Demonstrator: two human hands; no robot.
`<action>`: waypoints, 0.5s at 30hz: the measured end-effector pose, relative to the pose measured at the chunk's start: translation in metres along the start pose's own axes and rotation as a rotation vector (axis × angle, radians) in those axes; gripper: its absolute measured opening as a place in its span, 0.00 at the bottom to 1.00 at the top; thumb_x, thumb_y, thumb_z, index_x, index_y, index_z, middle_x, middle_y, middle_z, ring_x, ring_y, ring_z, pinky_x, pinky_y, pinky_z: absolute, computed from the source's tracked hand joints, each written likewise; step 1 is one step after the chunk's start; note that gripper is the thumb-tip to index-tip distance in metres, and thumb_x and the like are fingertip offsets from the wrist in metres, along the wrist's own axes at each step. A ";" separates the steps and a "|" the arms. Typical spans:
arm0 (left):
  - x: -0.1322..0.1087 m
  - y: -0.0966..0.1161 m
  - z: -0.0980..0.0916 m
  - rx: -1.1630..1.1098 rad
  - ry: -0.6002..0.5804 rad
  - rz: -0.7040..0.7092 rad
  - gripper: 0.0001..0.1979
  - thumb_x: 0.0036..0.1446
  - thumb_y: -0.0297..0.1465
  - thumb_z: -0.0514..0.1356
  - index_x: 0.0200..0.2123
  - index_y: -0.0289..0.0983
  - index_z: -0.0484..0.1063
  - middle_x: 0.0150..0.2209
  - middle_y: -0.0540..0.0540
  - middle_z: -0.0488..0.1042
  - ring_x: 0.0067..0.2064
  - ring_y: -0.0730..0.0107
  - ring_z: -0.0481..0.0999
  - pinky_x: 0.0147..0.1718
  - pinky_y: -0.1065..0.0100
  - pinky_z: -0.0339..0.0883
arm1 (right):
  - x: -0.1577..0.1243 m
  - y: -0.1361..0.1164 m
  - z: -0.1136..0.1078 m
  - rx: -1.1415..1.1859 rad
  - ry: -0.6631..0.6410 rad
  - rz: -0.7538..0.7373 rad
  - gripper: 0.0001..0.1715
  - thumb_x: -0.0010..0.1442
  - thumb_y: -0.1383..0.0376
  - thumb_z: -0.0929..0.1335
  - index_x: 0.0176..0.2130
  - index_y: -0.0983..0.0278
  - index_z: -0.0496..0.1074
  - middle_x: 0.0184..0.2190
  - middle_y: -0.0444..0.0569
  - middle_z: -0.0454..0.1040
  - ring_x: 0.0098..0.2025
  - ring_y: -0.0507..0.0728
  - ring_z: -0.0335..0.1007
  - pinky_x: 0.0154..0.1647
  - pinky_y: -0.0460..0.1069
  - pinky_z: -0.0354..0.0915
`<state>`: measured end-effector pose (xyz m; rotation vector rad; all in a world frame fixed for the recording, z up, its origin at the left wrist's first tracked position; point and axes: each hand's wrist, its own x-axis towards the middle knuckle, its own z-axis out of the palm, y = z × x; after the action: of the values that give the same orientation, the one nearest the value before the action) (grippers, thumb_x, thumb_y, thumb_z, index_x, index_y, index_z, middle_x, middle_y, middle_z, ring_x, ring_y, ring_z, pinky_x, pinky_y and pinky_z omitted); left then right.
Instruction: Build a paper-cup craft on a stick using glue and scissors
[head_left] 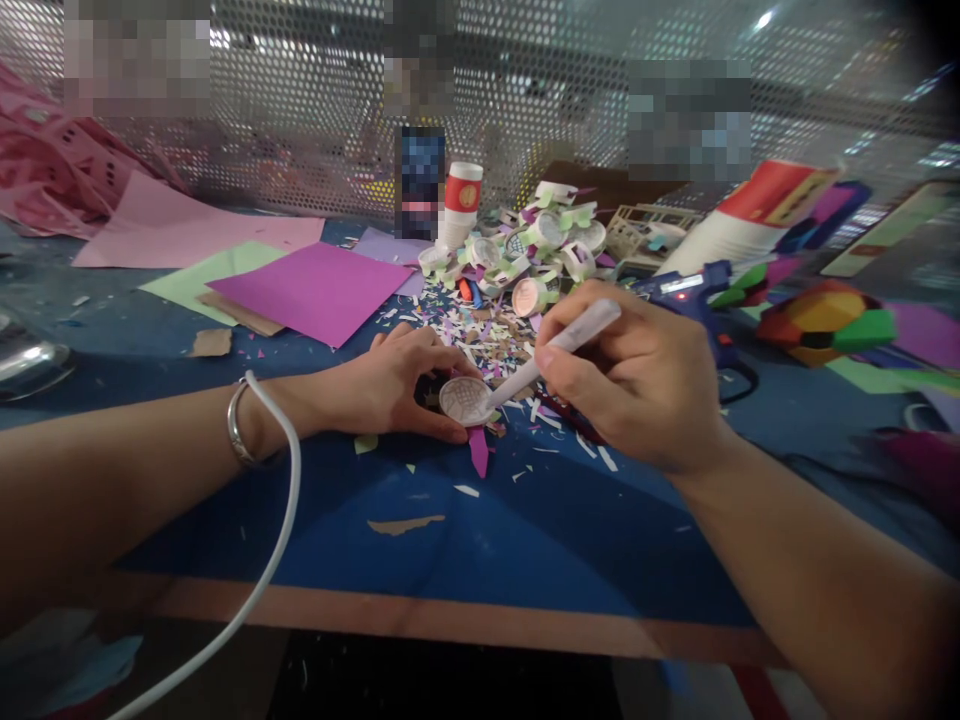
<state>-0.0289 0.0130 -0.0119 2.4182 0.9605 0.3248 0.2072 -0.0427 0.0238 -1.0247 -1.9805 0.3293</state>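
"One blue desk [525,560] carries everything. What's nearby?"

"A purple sheet [315,293] lies beyond the left wrist, and a pile [547,232] of small white pieces stands farther back. Neither crowds the hands."

"And the grips?"

"The right grip [637,370] is closed around the middle of the pen [559,345]. The left grip [409,378] pinches the disc [463,400] between thumb and fingers, low over the desk."

"Is the tip touching?"

"It's at the disc's right edge; contact I can't tell. The face bears a grid of lines, so I'd use short, light strokes and turn the disc with the left fingers rather than bend the right wrist."

"That purple strip [478,452] below the disc?"

"Don't let the thumb crease it. Loose scraps [469,491] lie around too; best brushed aside so the left grip sits steady."
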 end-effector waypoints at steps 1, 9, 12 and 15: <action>0.000 0.000 0.000 0.001 0.002 0.001 0.32 0.50 0.52 0.70 0.56 0.47 0.76 0.48 0.43 0.70 0.53 0.51 0.63 0.56 0.49 0.56 | 0.000 0.000 0.000 -0.006 0.000 -0.003 0.06 0.62 0.67 0.70 0.32 0.59 0.69 0.21 0.39 0.68 0.18 0.48 0.59 0.18 0.47 0.56; 0.000 0.001 0.000 -0.008 0.012 0.007 0.30 0.50 0.52 0.70 0.54 0.47 0.77 0.47 0.43 0.71 0.53 0.51 0.65 0.56 0.50 0.56 | 0.000 -0.002 0.000 -0.020 0.006 0.001 0.06 0.62 0.66 0.70 0.32 0.59 0.69 0.21 0.38 0.67 0.19 0.49 0.59 0.18 0.47 0.57; 0.000 0.001 -0.001 0.001 -0.006 0.001 0.30 0.50 0.52 0.70 0.54 0.48 0.76 0.48 0.43 0.70 0.54 0.51 0.65 0.56 0.50 0.56 | 0.000 -0.001 0.000 -0.001 -0.017 0.001 0.06 0.63 0.64 0.70 0.33 0.59 0.70 0.22 0.39 0.68 0.20 0.49 0.60 0.20 0.47 0.59; 0.001 0.001 -0.001 0.001 -0.013 0.002 0.30 0.50 0.52 0.70 0.55 0.48 0.76 0.49 0.43 0.70 0.54 0.51 0.65 0.56 0.50 0.56 | 0.000 0.000 0.000 -0.013 -0.015 -0.002 0.06 0.63 0.65 0.70 0.33 0.59 0.70 0.23 0.40 0.69 0.20 0.49 0.61 0.21 0.47 0.60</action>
<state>-0.0283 0.0134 -0.0103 2.4191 0.9531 0.3083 0.2072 -0.0425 0.0242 -1.0314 -1.9990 0.3241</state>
